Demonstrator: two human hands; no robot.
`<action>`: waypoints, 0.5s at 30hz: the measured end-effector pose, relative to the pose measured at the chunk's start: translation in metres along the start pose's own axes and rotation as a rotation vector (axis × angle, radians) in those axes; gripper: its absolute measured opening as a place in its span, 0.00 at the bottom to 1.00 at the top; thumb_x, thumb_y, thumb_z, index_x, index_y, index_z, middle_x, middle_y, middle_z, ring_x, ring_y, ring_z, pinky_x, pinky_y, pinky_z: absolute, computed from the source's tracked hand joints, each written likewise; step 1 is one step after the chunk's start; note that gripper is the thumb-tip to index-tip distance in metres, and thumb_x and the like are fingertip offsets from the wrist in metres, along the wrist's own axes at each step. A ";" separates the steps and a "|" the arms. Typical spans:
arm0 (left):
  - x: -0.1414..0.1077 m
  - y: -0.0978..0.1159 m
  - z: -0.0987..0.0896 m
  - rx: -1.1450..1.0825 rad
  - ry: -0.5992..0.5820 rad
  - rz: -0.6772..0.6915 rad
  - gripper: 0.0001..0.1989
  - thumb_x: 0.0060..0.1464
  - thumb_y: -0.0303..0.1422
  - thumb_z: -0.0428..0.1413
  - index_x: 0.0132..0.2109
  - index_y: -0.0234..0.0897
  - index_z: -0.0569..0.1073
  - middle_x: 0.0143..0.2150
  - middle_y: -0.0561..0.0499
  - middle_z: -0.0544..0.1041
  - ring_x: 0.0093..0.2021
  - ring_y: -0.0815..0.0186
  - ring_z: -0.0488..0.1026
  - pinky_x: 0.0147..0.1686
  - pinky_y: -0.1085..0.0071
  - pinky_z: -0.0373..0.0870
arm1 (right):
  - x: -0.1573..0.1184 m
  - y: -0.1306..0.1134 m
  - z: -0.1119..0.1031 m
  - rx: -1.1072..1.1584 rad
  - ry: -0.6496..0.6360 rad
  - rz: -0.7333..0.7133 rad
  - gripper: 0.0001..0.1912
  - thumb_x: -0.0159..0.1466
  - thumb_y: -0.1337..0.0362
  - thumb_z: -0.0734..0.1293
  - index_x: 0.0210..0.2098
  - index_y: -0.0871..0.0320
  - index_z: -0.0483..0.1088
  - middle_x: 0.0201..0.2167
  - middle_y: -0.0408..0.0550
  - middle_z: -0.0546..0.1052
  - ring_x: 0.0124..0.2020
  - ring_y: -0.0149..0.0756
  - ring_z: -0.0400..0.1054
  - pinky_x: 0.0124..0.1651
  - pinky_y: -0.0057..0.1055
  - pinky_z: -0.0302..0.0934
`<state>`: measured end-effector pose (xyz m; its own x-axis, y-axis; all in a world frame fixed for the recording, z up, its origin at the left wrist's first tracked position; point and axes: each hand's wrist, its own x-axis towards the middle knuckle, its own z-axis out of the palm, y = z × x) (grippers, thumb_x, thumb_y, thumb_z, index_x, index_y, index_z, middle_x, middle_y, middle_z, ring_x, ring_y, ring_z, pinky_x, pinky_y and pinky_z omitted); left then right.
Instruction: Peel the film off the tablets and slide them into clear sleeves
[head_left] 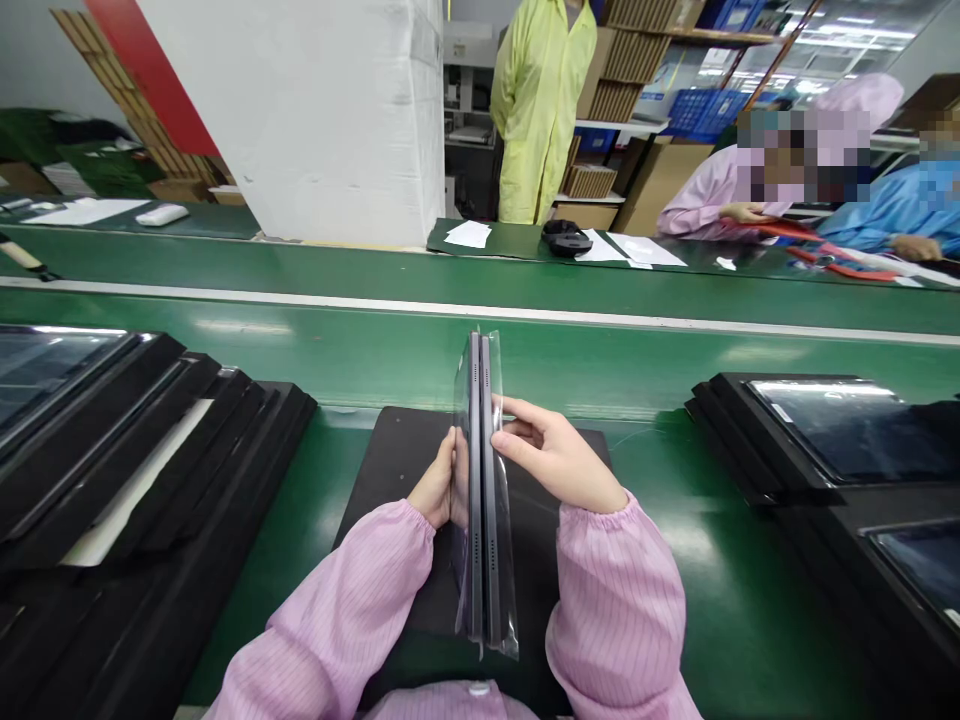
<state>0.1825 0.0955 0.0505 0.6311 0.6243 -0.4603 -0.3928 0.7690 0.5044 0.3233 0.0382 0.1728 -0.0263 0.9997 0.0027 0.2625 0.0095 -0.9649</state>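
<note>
Two thin grey tablets stand on edge side by side over a black mat (405, 450), each in clear plastic film. Against the face of the left tablet (475, 490) lies my left hand (439, 485), its fingers mostly hidden behind the film. My right hand (559, 452) grips the right tablet (491, 500) from its side, thumb and fingers at the near face and edge. Speaker holes show along both narrow edges. The tablets are nearly upright, with a slim gap between them.
Black foam trays (247, 430) are stacked at left, a tablet lying on top. More black trays (720, 420) with tablets (847, 425) stand at right. Beyond runs a green conveyor (360, 265). A person in yellow (544, 110) stands across; others sit at far right.
</note>
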 end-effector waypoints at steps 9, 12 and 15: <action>-0.001 -0.001 0.005 0.007 0.012 0.044 0.20 0.63 0.47 0.53 0.39 0.33 0.76 0.19 0.55 0.70 0.17 0.71 0.67 0.20 0.76 0.66 | 0.000 0.003 -0.003 0.032 -0.007 0.000 0.30 0.62 0.58 0.68 0.62 0.61 0.66 0.31 0.47 0.77 0.37 0.42 0.74 0.59 0.52 0.64; -0.002 -0.001 0.006 0.008 0.017 0.054 0.19 0.62 0.47 0.54 0.38 0.34 0.76 0.18 0.57 0.68 0.16 0.73 0.64 0.18 0.77 0.63 | 0.000 0.003 -0.004 0.037 -0.011 0.005 0.30 0.62 0.58 0.68 0.61 0.62 0.66 0.32 0.47 0.78 0.38 0.41 0.74 0.60 0.51 0.63; -0.003 0.000 0.007 0.012 0.022 0.057 0.18 0.62 0.46 0.54 0.37 0.34 0.76 0.18 0.57 0.68 0.16 0.72 0.65 0.18 0.77 0.63 | 0.000 0.002 -0.004 0.040 -0.017 0.006 0.31 0.62 0.58 0.68 0.62 0.62 0.65 0.32 0.47 0.77 0.39 0.41 0.74 0.60 0.52 0.62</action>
<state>0.1854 0.0925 0.0569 0.5933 0.6699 -0.4464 -0.4196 0.7305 0.5388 0.3281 0.0379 0.1717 -0.0413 0.9991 -0.0072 0.2244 0.0022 -0.9745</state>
